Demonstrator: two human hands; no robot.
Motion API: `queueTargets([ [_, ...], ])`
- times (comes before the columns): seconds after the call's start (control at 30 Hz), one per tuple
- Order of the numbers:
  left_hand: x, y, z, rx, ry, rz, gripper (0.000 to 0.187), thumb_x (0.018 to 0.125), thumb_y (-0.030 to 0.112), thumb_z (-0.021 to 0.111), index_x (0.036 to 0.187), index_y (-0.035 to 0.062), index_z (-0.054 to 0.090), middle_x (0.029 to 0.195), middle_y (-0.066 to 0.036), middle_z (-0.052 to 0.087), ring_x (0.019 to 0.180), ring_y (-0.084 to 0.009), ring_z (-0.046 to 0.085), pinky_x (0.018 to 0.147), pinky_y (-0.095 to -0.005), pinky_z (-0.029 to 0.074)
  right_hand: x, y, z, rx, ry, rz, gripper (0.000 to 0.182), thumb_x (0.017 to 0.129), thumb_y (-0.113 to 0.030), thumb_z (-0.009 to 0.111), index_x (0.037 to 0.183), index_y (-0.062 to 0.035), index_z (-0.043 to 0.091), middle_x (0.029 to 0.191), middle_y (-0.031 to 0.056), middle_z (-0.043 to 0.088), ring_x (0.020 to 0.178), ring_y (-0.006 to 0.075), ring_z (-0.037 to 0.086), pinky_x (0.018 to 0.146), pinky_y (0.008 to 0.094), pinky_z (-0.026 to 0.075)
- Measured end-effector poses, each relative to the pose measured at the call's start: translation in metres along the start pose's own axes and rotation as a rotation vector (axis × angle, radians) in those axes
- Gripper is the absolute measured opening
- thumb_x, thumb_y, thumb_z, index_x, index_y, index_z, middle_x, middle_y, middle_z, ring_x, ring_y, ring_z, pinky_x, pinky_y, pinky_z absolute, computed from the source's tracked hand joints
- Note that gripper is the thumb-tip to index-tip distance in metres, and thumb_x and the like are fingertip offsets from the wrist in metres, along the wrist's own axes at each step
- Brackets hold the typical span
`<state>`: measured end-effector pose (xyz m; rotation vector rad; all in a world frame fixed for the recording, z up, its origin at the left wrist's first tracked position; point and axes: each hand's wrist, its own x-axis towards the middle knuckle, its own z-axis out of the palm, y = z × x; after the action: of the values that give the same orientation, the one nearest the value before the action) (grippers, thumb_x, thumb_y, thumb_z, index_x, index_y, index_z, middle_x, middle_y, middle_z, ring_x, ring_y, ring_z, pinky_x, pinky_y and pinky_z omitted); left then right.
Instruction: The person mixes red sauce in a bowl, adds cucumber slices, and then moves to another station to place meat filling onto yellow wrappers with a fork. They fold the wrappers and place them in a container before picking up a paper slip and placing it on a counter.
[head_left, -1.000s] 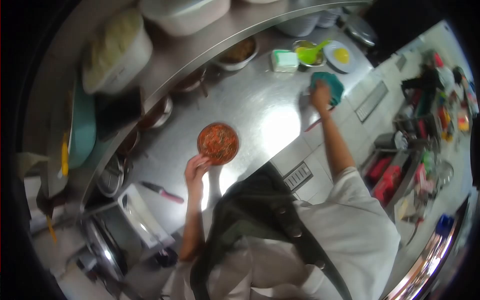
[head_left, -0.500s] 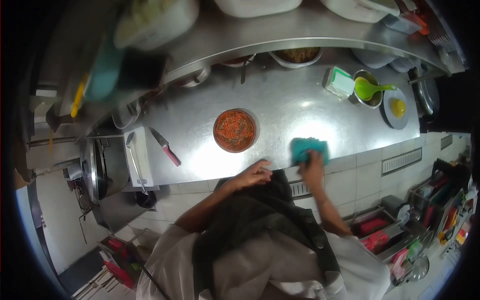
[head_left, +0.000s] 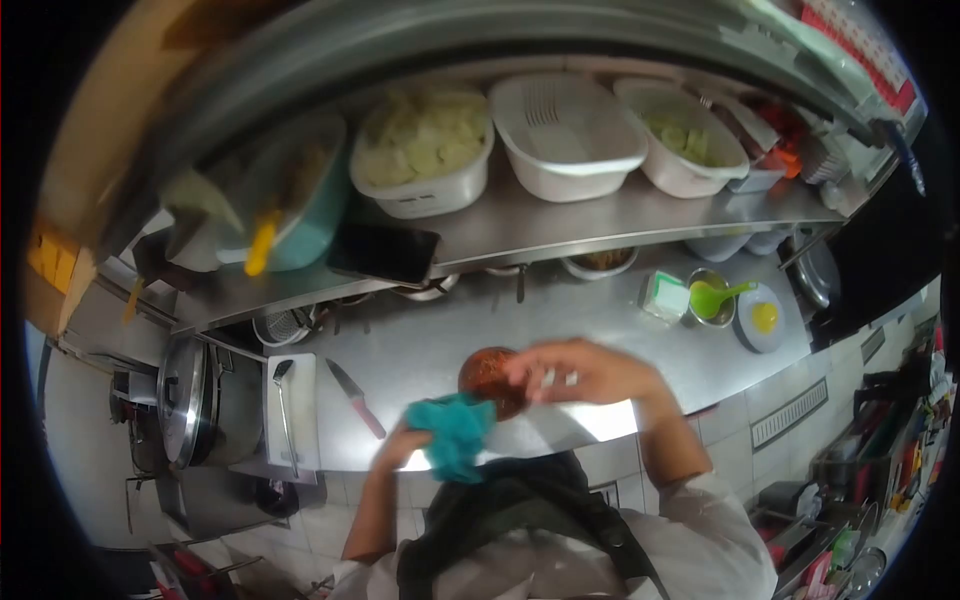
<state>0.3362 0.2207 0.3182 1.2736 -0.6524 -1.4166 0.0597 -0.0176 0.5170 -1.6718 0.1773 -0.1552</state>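
Note:
A teal cloth (head_left: 452,436) hangs bunched in my left hand (head_left: 402,446), whose fingers are closed on it near the counter's front edge. Raised over the counter, my right hand (head_left: 580,372) has its fingers apart and holds nothing. It partly covers the round bowl of red food (head_left: 490,375), which the cloth also overlaps at its lower left. To the left, a knife with a pink handle (head_left: 357,400) lies on the steel counter (head_left: 420,330). A white board (head_left: 305,415) with a long-handled ladle (head_left: 286,405) lies beyond it.
A shelf (head_left: 560,220) above carries white tubs (head_left: 570,150) and a dark flat device (head_left: 385,253). At the right are a green ladle (head_left: 712,297) in a metal bowl, a white-and-green box (head_left: 663,298) and a plate (head_left: 748,335). A large lidded pot (head_left: 187,400) stands left.
The teal cloth has passed from my right hand to my left hand. My right hand has risen and moved over the red bowl. The view has tilted up, showing more of the shelf.

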Motion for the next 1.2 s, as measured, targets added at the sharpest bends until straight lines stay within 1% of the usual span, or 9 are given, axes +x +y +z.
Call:
queueTargets([
  [0.17, -0.007, 0.058, -0.073, 0.346, 0.184, -0.089, 0.063, 0.070, -0.002, 0.054, 0.132, -0.0041, 0.046, 0.120, -0.020, 0.058, 0.091, -0.0232, 0.067, 0.053, -0.0291, 0.055, 0.107, -0.082, -0.057, -0.409, 0.525, -0.166, 0.032, 0.089, -0.013, 0.064, 0.119, -0.0045, 0.060, 0.107, 0.0103, 0.064, 0.091, 0.0176, 0.065, 0.079, 0.0322, 0.052],
  [0.3, -0.006, 0.050, -0.052, 0.481, 0.415, 0.088, 0.075, 0.080, 0.000, 0.061, 0.148, 0.0047, 0.029, 0.148, -0.021, 0.033, 0.123, -0.0317, 0.052, 0.093, -0.0375, 0.050, 0.207, -0.072, -0.106, -1.422, 1.021, -0.359, 0.034, 0.083, -0.021, 0.066, 0.113, -0.0042, 0.064, 0.099, 0.0205, 0.067, 0.091, 0.0352, 0.065, 0.079, 0.0479, 0.052],
  [0.37, 0.012, 0.008, -0.058, 0.719, 0.345, 0.418, 0.067, 0.084, -0.001, 0.060, 0.145, 0.0071, 0.035, 0.146, -0.014, 0.039, 0.131, -0.0296, 0.044, 0.105, -0.0386, 0.038, 0.225, -0.075, -0.123, -1.443, 1.001, -0.244, 0.032, 0.084, -0.019, 0.066, 0.112, -0.0042, 0.064, 0.102, 0.0187, 0.067, 0.090, 0.0326, 0.066, 0.079, 0.0440, 0.052],
  [0.43, 0.001, 0.002, -0.036, 0.618, 0.132, 0.218, 0.058, 0.087, -0.001, 0.060, 0.142, 0.0063, 0.041, 0.142, -0.009, 0.046, 0.127, -0.0241, 0.050, 0.100, -0.0348, 0.042, 0.225, -0.073, -0.117, -1.450, 0.962, -0.115, 0.030, 0.085, -0.017, 0.066, 0.111, -0.0043, 0.064, 0.105, 0.0169, 0.067, 0.089, 0.0301, 0.066, 0.079, 0.0401, 0.052],
  [0.5, -0.002, -0.009, -0.027, 0.405, -0.054, 0.234, 0.047, 0.089, 0.002, 0.060, 0.135, 0.0038, 0.048, 0.127, -0.006, 0.058, 0.112, -0.0141, 0.057, 0.093, -0.0295, 0.046, 0.205, -0.084, -0.079, -0.771, 1.270, -0.636, 0.023, 0.080, -0.006, 0.067, 0.103, -0.0042, 0.065, 0.092, 0.0134, 0.067, 0.078, 0.0219, 0.065, 0.068, 0.0337, 0.051],
  [0.63, -0.012, 0.003, 0.003, 0.100, 0.017, 0.288, 0.039, 0.093, 0.006, 0.058, 0.131, -0.0009, 0.050, 0.117, -0.008, 0.062, 0.106, -0.0157, 0.061, 0.088, -0.0279, 0.049, 0.144, -0.033, 0.019, -0.136, 0.734, -0.372, 0.014, 0.084, 0.000, 0.064, 0.097, -0.0015, 0.063, 0.089, 0.0006, 0.062, 0.080, 0.0048, 0.056, 0.066, 0.0212, 0.046],
  [0.8, 0.018, 0.030, 0.034, -0.389, 0.072, 0.258, 0.038, 0.093, 0.011, 0.061, 0.126, -0.0030, 0.050, 0.118, -0.010, 0.061, 0.101, -0.0217, 0.064, 0.078, -0.0304, 0.052, 0.102, 0.116, 0.087, -0.591, 0.502, -0.058, 0.015, 0.073, -0.004, 0.066, 0.088, -0.0015, 0.062, 0.085, 0.0161, 0.061, 0.076, 0.0339, 0.060, 0.071, 0.0415, 0.049],
  [0.97, 0.120, -0.032, 0.034, 0.720, 0.274, 0.389, 0.017, 0.084, 0.009, 0.067, 0.099, 0.0009, 0.064, 0.085, -0.012, 0.068, 0.084, -0.0218, 0.069, 0.070, -0.0325, 0.052, 0.085, 0.241, 0.078, -0.784, 0.716, 0.156, 0.017, 0.073, -0.003, 0.066, 0.090, -0.0042, 0.065, 0.088, 0.0154, 0.064, 0.084, 0.0335, 0.063, 0.075, 0.0388, 0.051],
  [1.2, 0.156, -0.047, 0.034, 1.138, 0.322, 0.407, 0.015, 0.075, 0.014, 0.068, 0.085, 0.0025, 0.065, 0.085, -0.018, 0.068, 0.080, -0.0369, 0.066, 0.072, -0.0443, 0.052, 0.074, 0.233, 0.059, -0.970, 0.670, 0.141, 0.028, 0.076, -0.011, 0.065, 0.104, -0.0067, 0.065, 0.103, 0.0136, 0.065, 0.093, 0.0318, 0.064, 0.084, 0.0421, 0.051],
])
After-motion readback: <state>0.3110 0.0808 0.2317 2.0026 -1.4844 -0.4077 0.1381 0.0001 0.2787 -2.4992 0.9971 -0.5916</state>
